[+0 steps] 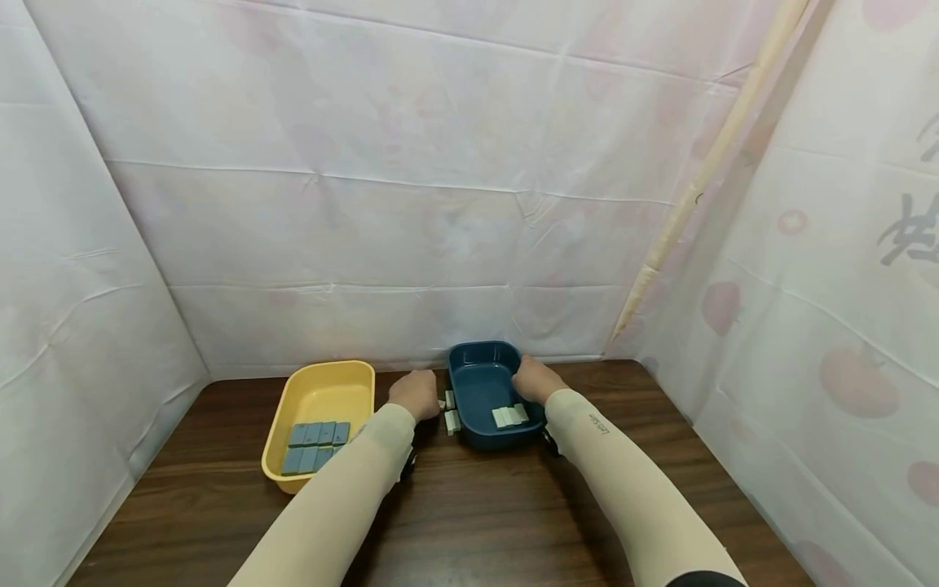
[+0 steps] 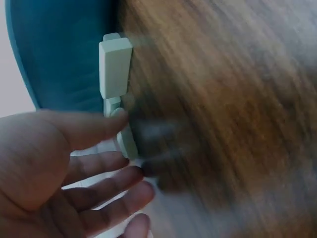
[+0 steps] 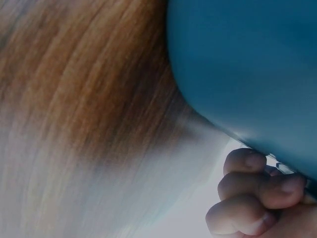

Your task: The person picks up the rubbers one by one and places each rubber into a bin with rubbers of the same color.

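In the head view, the left hand (image 1: 416, 395) is beside the left wall of the blue bin (image 1: 480, 383). The left wrist view has its thumb and index finger pinching a small pale rectangular block (image 2: 127, 141). Another pale block (image 2: 115, 68) stands against the bin's outer wall. At the bin's right rim is the right hand (image 1: 538, 381). Its fingers (image 3: 242, 186) curl tightly against the bin's outside in the right wrist view, seemingly gripping the rim; the index finger and thumb contact is partly hidden. Several pale blocks (image 1: 509, 416) lie in a row inside the bin.
To the left stands a yellow bin (image 1: 330, 373) with several blue-grey blocks (image 1: 315, 447) in rows, partly covered by the left forearm. Both bins are on a dark wooden table (image 1: 469, 514). White printed sheets (image 1: 411, 204) hang behind and at the sides, with a pole (image 1: 697, 187) at back right.
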Demonstrator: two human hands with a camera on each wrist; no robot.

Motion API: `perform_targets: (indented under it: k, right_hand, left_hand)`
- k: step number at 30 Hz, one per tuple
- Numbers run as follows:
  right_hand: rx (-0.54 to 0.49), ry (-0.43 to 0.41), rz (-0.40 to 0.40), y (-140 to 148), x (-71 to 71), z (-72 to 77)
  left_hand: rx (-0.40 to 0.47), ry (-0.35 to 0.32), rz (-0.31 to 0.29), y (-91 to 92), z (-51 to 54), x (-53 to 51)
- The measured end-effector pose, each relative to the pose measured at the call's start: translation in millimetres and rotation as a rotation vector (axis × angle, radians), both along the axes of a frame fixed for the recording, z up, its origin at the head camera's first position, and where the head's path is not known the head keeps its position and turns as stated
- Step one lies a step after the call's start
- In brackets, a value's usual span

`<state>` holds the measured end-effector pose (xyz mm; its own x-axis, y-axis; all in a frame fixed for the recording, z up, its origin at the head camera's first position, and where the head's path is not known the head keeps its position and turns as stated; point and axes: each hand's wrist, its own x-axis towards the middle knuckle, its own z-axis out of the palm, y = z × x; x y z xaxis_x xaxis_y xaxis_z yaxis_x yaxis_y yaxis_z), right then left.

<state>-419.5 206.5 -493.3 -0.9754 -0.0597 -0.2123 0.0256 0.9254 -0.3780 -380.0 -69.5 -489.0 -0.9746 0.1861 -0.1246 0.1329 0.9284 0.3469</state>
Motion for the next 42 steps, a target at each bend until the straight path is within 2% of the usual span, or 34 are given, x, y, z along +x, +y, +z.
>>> perform_targets:
  k: [7,13,23,28,31,33,36,39,42]
  right_hand:
    - [0.022,0.007,-0.005,-1.6,1.4,1.7]
    - [0.028,0.005,-0.018,-3.9,3.7,4.1]
    - [0.006,0.004,-0.03,-3.7,2.9,3.2]
    - [0.0,0.005,-0.033,-1.6,1.2,1.8]
    - [0.0,0.008,-0.031,-0.1,0.1,0.9]
    - [0.004,0.012,-0.024,-0.4,1.2,1.8]
    - [0.016,0.02,-0.016,-2.0,4.2,4.0]
    - [0.026,0.026,-0.01,-2.6,5.0,4.2]
    - [0.029,0.024,-0.007,-2.9,3.2,3.3]
  left_hand:
    - [0.017,0.034,0.038,5.8,-2.9,0.9]
    - [0.033,0.014,0.093,6.8,-3.9,-0.9]
    - [0.084,0.024,0.106,4.1,-0.8,0.3]
    - [0.147,0.14,0.129,5.5,9.3,-1.1]
    - [0.178,0.275,0.127,10.6,18.1,-3.0]
    - [0.178,0.362,0.102,15.6,22.8,-2.9]
    - [0.146,0.459,0.027,26.5,23.9,-2.5]
    - [0.104,0.487,-0.087,39.2,21.4,-1.1]
    - [0.037,0.466,-0.18,51.9,16.7,-1.3]
